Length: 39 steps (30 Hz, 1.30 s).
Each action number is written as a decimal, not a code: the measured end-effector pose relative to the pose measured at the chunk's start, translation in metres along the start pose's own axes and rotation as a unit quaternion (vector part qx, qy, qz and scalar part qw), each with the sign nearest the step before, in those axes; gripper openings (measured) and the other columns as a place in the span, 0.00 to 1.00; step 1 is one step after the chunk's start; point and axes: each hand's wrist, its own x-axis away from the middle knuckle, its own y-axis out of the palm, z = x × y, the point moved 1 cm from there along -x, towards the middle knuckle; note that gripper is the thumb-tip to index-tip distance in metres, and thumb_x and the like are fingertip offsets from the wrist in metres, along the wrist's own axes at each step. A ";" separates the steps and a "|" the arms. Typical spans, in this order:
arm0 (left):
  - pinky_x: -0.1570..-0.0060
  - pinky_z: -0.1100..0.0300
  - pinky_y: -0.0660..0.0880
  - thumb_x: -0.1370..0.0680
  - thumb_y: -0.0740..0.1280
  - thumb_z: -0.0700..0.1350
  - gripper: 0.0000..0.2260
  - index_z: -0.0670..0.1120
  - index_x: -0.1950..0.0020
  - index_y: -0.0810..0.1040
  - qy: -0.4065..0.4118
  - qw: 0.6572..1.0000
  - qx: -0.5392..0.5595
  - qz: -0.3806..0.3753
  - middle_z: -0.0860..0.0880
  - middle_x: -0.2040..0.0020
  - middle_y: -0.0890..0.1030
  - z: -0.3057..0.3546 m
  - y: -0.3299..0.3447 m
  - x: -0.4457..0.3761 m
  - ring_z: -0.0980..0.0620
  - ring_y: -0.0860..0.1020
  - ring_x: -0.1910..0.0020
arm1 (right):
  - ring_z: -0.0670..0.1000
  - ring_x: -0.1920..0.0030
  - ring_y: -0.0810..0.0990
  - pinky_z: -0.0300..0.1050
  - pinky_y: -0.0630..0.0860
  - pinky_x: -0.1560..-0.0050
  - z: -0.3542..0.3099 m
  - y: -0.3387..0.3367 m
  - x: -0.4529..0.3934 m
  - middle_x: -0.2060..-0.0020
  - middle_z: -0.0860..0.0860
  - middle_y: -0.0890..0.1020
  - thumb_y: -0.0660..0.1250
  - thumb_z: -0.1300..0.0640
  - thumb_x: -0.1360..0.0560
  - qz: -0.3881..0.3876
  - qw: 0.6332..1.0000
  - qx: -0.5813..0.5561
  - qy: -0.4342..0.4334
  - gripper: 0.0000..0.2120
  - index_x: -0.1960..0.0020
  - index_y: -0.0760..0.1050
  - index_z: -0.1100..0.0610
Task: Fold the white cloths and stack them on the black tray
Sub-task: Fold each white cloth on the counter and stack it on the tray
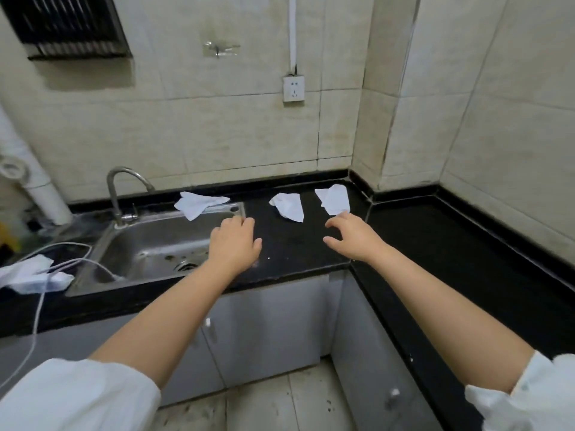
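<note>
So three white cloths sit crumpled on the black bench: one [200,204] at 11 o'clock by the sink [155,244], one [287,206] at 12, one [333,199] at 1. Left hand [234,244] and right hand [351,239] hover empty, fingers spread loosely. Looks light and floppy; I'd pinch corners. No tray visible.

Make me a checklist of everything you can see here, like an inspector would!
Surface: black countertop, L-shaped, around a steel sink.
Job's things: three crumpled white cloths at the back: left cloth overlapping the sink rim, middle cloth, right cloth. No black tray seen.
Clutter: white cloth or paper bundle at the far left.
Grippers: left hand and right hand both open, empty, reaching over the counter.
Cables: white cable hanging over the counter edge.
Surroundings: tiled wall, wall socket, faucet, grey cabinets.
</note>
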 end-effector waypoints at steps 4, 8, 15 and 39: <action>0.39 0.50 0.69 0.21 0.58 0.50 0.18 0.44 0.34 0.68 -0.001 1.000 0.004 -0.022 0.43 0.35 0.71 -0.028 0.036 -0.087 0.43 0.69 0.35 | 0.55 0.36 0.70 0.51 0.69 0.35 0.009 0.031 -0.095 0.36 0.56 0.72 0.62 0.52 0.24 -0.014 1.000 -0.009 0.007 0.20 0.35 0.69 0.58; 0.38 0.50 0.68 0.21 0.58 0.50 0.19 0.44 0.33 0.66 0.023 0.999 0.019 -0.038 0.43 0.35 0.70 -0.050 0.074 -0.186 0.43 0.68 0.34 | 0.54 0.36 0.71 0.48 0.69 0.35 0.019 0.059 -0.193 0.37 0.56 0.73 0.62 0.54 0.24 0.009 0.998 -0.041 0.043 0.19 0.35 0.69 0.60; 0.37 0.52 0.66 0.21 0.58 0.50 0.18 0.44 0.34 0.67 0.059 0.993 0.036 -0.098 0.44 0.35 0.70 -0.069 0.142 -0.327 0.44 0.68 0.35 | 0.54 0.37 0.73 0.47 0.69 0.36 0.042 0.133 -0.327 0.37 0.56 0.73 0.62 0.55 0.24 -0.029 0.988 -0.070 0.132 0.19 0.36 0.70 0.61; 0.43 0.50 0.72 0.26 0.65 0.37 0.10 0.41 0.47 0.82 0.162 0.958 0.184 -0.146 0.41 0.40 0.79 -0.015 0.258 -0.425 0.41 0.76 0.40 | 0.54 0.53 0.77 0.42 0.70 0.51 0.107 0.176 -0.382 0.56 0.57 0.81 0.64 0.61 0.25 -0.125 0.982 -0.138 0.035 0.08 0.51 0.79 0.64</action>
